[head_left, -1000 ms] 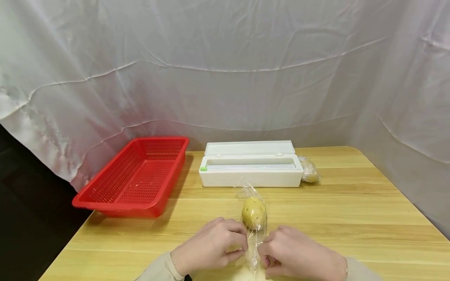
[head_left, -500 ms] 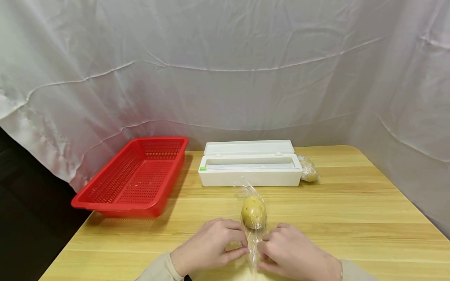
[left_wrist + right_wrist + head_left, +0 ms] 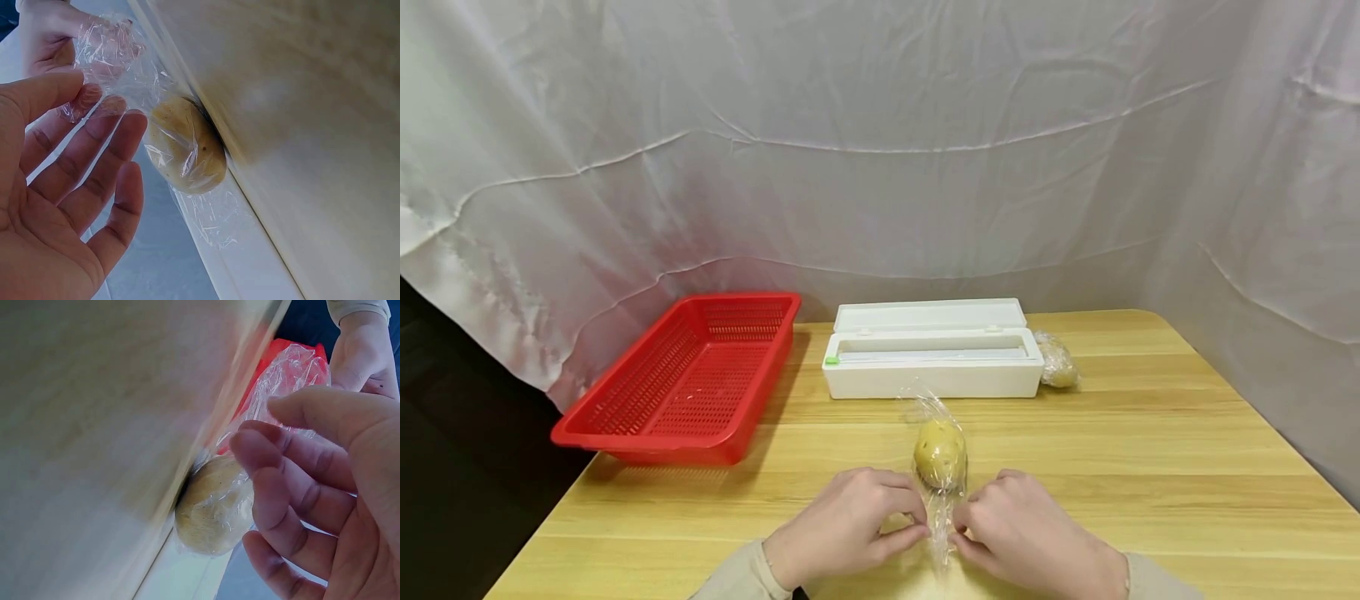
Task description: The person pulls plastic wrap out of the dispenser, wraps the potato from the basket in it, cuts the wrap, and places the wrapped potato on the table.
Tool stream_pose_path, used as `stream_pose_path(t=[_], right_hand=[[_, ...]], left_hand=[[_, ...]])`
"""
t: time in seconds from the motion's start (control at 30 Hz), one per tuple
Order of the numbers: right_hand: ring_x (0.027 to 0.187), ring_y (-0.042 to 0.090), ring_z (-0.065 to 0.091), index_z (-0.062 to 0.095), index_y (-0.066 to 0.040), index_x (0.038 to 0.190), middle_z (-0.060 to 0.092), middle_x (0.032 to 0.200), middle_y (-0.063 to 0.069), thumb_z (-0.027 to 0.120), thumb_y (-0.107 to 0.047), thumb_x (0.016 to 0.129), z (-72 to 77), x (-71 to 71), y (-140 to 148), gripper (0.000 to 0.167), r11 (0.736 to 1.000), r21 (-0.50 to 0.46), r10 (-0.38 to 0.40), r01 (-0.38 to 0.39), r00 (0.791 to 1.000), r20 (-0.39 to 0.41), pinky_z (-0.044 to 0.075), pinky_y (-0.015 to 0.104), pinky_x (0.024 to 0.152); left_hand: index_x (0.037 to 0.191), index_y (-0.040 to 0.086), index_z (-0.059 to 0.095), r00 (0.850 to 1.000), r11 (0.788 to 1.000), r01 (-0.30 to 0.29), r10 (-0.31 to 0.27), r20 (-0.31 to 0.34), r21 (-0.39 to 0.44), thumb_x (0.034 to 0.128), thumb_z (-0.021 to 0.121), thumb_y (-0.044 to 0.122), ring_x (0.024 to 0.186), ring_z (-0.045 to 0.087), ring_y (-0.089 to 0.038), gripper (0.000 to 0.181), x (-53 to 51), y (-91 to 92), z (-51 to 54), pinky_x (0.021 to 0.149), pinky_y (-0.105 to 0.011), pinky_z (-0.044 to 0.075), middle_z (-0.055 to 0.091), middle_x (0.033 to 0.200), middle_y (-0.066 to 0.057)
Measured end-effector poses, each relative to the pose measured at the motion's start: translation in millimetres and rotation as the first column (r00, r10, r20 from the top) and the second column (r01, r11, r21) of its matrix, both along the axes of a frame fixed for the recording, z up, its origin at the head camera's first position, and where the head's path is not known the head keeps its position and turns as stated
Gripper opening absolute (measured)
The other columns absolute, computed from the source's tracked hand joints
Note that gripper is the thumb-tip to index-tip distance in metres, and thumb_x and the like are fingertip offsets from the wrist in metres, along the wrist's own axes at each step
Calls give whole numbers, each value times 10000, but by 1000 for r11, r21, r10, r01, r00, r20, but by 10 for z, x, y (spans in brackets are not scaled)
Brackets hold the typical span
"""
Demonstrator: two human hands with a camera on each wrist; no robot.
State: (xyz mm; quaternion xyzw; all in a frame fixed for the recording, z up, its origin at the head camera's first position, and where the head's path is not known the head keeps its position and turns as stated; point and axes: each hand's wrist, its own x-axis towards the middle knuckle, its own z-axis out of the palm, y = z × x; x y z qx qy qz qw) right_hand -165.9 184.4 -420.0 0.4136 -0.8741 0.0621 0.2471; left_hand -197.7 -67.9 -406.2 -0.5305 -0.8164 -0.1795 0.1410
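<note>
A yellow potato (image 3: 940, 454) lies on the table with clear cling film (image 3: 940, 533) around it. The film's gathered tail runs from the potato toward the person. On the tail's left side, my left hand (image 3: 861, 525) pinches the film between thumb and index finger; its other fingers are loosely bent in the left wrist view. From the right side, my right hand (image 3: 1030, 533) holds the film's edge with curled fingers, thumb near index finger. In the right wrist view the potato (image 3: 212, 506) sits just beyond the fingers. A loose film end (image 3: 212, 219) sticks out past the potato's far side.
Behind the potato stands a white cling film box (image 3: 932, 379), its lid (image 3: 929, 315) raised and a green slider at its left end. Another film-wrapped potato (image 3: 1058, 371) lies against the box's right end. A red plastic basket (image 3: 752, 408) stands at the left table edge.
My right hand has shifted slightly left and its thumb and index finger have drawn closer to the film tail. The left hand and the potato stay almost in place.
</note>
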Motion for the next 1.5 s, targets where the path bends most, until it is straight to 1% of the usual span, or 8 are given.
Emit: stream_pose_path(t=[0.2,0.33,0.47,0.63,0.8,1.1,1.3,1.5], right_hand=[[510,-96,387,649,-292,618,561,562,-215,722,-746,866,34,66,-6,523,999,-37,-10,13,997,72,322,134,522],[500,-59,428,684,-279,623,604,570,-194,668,-824,844,37,90,-33,589,998,-32,-47,49,995,86,304,148,511],[486,-82,398,637,-297,578,566,540,-212,777,-675,872,26,97,-61,499,996,-55,-68,72,995,72,269,127,498],[500,-84,207,487,-320,554,342,490,-228,846,-378,842,12,78,-81,464,995,-62,-81,81,997,2,159,126,483],[526,-68,220,498,-302,620,317,543,-226,809,-230,872,40,84,-70,407,995,-77,-65,70,996,64,195,137,501],[552,-122,225,463,-291,619,315,589,-246,760,-136,840,131,43,27,402,993,-114,-12,37,976,218,201,98,488],[575,-128,306,555,-313,672,434,630,-271,755,-109,856,222,3,170,341,987,-154,-2,50,955,296,285,110,500],[555,-149,311,605,-374,738,439,648,-312,764,-136,886,292,2,265,322,984,-164,-19,73,952,305,320,129,506]], left_hand=[[897,262,768,999,1000,-19,18,32,23,972,810,269,684,593,60,86,2,1,8,695,-26,396,708,820,195],[887,262,772,999,999,-33,32,44,36,968,814,254,650,561,61,92,8,7,13,674,-19,366,700,791,208],[881,259,773,998,998,-46,44,54,40,967,814,245,622,546,49,95,17,14,18,663,-21,356,709,790,204],[879,258,772,996,997,-60,57,62,42,966,815,251,614,531,40,98,23,14,23,653,-25,342,699,779,203],[864,263,765,996,997,-70,67,66,41,970,812,259,611,475,79,116,20,12,24,638,-22,331,686,767,208],[892,263,778,993,996,-77,74,90,36,990,792,273,645,506,98,100,8,-2,20,660,-13,362,719,808,207],[905,263,789,990,996,-86,81,116,31,994,790,276,702,539,132,90,-6,-5,27,696,-23,412,740,836,201],[924,273,794,983,994,-101,95,155,33,1000,785,283,822,613,169,77,-7,-12,27,782,-49,487,758,865,205]])
